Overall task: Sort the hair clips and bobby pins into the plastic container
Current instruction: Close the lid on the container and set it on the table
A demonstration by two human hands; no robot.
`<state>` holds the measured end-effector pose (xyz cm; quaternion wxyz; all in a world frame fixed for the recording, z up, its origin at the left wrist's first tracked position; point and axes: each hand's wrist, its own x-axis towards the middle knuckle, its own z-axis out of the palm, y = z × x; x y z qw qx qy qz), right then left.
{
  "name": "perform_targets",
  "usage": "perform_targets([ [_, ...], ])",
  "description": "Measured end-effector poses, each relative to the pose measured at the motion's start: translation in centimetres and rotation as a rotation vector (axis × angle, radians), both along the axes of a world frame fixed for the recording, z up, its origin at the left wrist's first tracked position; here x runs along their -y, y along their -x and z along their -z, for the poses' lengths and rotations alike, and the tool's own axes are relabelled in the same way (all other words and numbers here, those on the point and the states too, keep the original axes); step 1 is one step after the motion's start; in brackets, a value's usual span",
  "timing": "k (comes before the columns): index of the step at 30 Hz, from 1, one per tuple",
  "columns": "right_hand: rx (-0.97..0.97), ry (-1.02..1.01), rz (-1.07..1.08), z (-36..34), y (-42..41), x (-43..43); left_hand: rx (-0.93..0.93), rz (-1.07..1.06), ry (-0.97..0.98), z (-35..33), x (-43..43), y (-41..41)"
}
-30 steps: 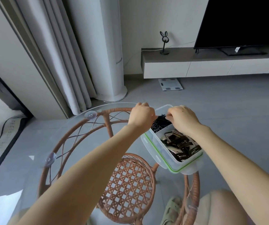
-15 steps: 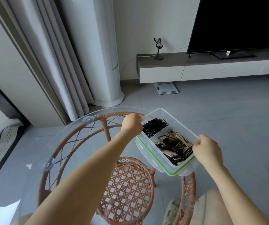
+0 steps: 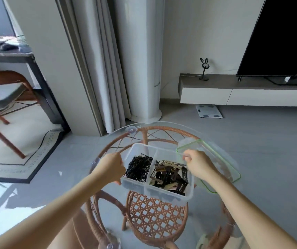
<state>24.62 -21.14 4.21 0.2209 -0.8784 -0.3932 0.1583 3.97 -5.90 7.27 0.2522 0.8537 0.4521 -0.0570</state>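
A clear plastic container (image 3: 162, 194) with two compartments stands on the round glass table (image 3: 163, 124). Its left compartment holds a heap of black bobby pins (image 3: 138, 168). The right compartment is filled with brown, black and cream hair clips (image 3: 169, 177). My left hand (image 3: 110, 168) grips the container's left wall. My right hand (image 3: 198, 164) pinches the near corner of the green-rimmed clear lid (image 3: 221, 162), which lies just to the right of the container, separate from it.
The glass top rests on a rattan frame with a woven lower shelf (image 3: 154, 218). Beyond are a curtain (image 3: 101, 69), a white column (image 3: 142, 60), a low TV cabinet (image 3: 233, 92) and a bathroom scale (image 3: 209, 111). A chair and desk (image 3: 9, 87) stand at the left.
The green-rimmed lid, earlier under the container, is now out at its right in my right hand. The container has turned and sits square on the glass. My view has swung left.
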Motion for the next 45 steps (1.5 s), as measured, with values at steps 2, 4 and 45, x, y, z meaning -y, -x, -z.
perform_targets([
  [2,-0.022,0.024,-0.059,1.2,0.8,-0.5,-0.077,-0.001,0.016,1.1,0.1,1.6],
  [4,-0.022,-0.012,-0.071,1.9,1.0,-0.4,-0.135,0.019,-0.061,1.8,0.6,2.2],
  [45,-0.305,-0.184,-0.026,-3.3,2.2,-3.8,0.506,-0.293,0.219,1.4,-0.2,3.2],
])
